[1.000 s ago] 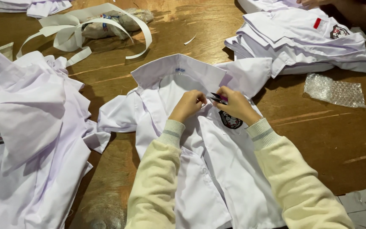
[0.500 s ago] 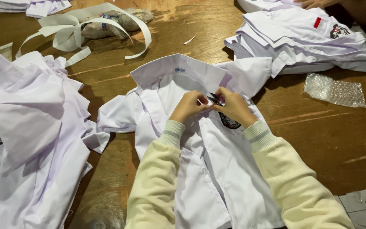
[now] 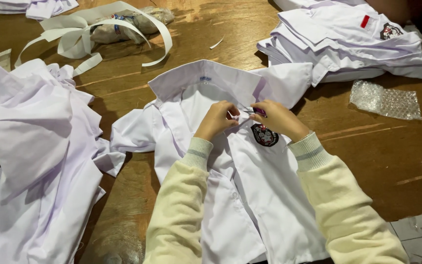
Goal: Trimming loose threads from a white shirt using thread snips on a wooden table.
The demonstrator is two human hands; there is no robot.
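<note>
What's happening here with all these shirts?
A person has a white shirt spread open on a wooden table. The left hand pinches the front near the collar, and the right hand holds a small tool there, just above the chest badge. More shirts lie stacked nearby.

The shirt (image 3: 250, 195) is smooth matt white cloth. The tabletop (image 3: 367, 146) is worn, slightly glossy brown wood. The bubble wrap (image 3: 386, 100) is shiny clear plastic.

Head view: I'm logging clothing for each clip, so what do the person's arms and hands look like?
Both arms wear loose pale yellow knit sleeves with ribbed cream cuffs, each crossed by a grey stripe. The left hand and right hand are bare: no gloves, rings or watch visible.
</note>
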